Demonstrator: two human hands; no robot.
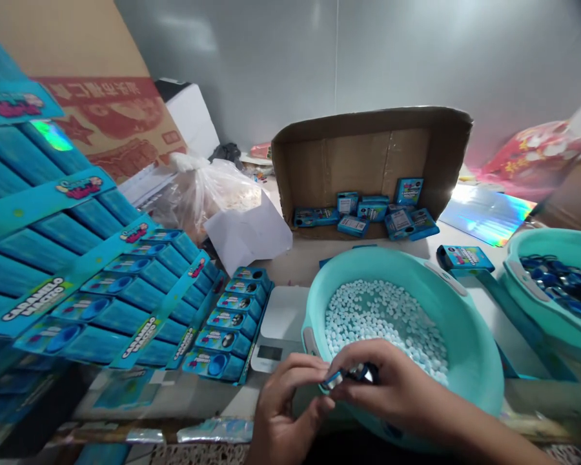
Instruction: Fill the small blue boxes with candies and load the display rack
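A small blue and black shiny piece sits between my two hands, just over the near rim of a turquoise basin. My right hand is closed around its dark, glossy part, partly hiding it. From the other side, the fingertips and thumb of my left hand close on its blue end. What exactly the piece is, I cannot make out. Many small pale blue candies cover the bottom of the basin. Left of it stands a display tray of small blue boxes, beside a white scale.
Stacked blue display trays fill the left side. An open cardboard box holding several small blue packs stands behind the basin. A second turquoise basin at right contains dark blue shiny pieces. One blue pack lies between the basins.
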